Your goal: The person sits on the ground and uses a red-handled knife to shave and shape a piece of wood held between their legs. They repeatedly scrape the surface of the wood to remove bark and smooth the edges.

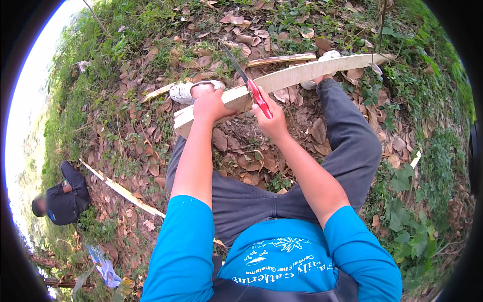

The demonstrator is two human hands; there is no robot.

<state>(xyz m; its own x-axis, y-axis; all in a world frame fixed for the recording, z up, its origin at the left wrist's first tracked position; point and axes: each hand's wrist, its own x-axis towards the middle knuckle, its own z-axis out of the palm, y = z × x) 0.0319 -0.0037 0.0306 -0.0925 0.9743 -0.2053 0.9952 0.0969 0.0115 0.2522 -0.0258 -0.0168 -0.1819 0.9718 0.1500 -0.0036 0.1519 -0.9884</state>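
Observation:
A long pale wooden plank lies crosswise in front of me, over the ground between my feet. Near its left end, my left hand is closed on the plank, fingers wrapped over its near side. My right hand grips the red handle of a hand saw. The saw's dark, narrow blade points away and up to the left, crossing the plank just right of my left hand. I cannot tell whether its teeth touch the wood.
My white shoes stand beside the plank. Another wood strip lies behind it; a long thin strip lies at left. A person in dark clothes sits far left. Dry leaves and green plants cover the ground. Crumpled plastic lies lower left.

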